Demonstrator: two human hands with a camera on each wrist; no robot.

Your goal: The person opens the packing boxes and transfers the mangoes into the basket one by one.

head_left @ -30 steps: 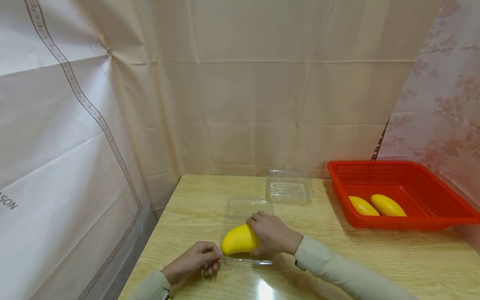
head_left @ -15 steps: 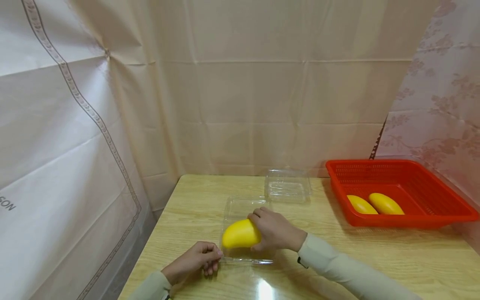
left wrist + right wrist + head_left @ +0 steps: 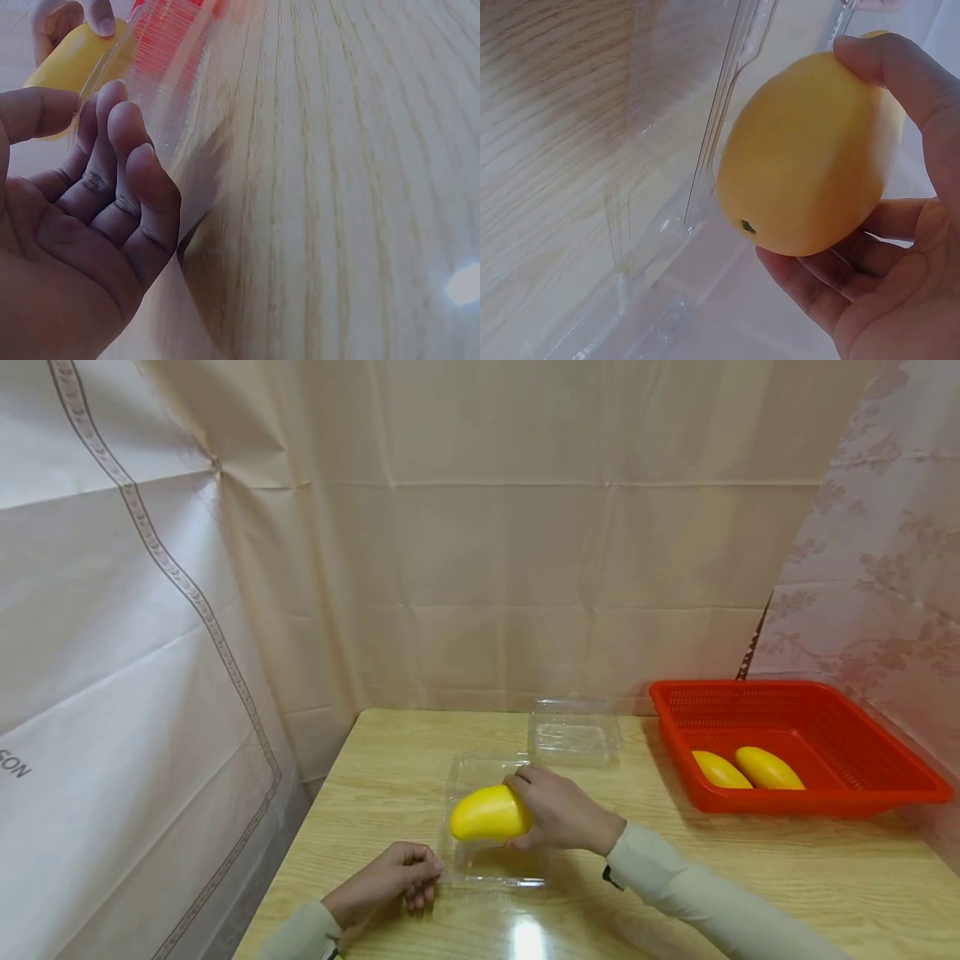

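Observation:
A yellow mango (image 3: 489,812) is gripped at its right end by my right hand (image 3: 558,810), over the clear plastic clamshell box (image 3: 495,882). In the right wrist view the thumb lies on one side of the mango (image 3: 802,157) and the fingers curl round the other; a small dark stem mark shows on its end. At the box's near left corner, my left hand (image 3: 393,877) pinches the thin rim between thumb and index finger. The left wrist view shows this pinch, with the other fingers of the left hand (image 3: 90,202) loosely bent.
Behind the box stands a second clear plastic box (image 3: 574,732). On the right is a red plastic basket (image 3: 817,803) with two more mangoes (image 3: 768,768) inside. Cloth curtains (image 3: 495,543) hang at the back and sides of the wooden table (image 3: 360,793).
My right hand has moved the mango away from the near rim of the box, up and slightly right in the head view. The left hand has stayed at the corner.

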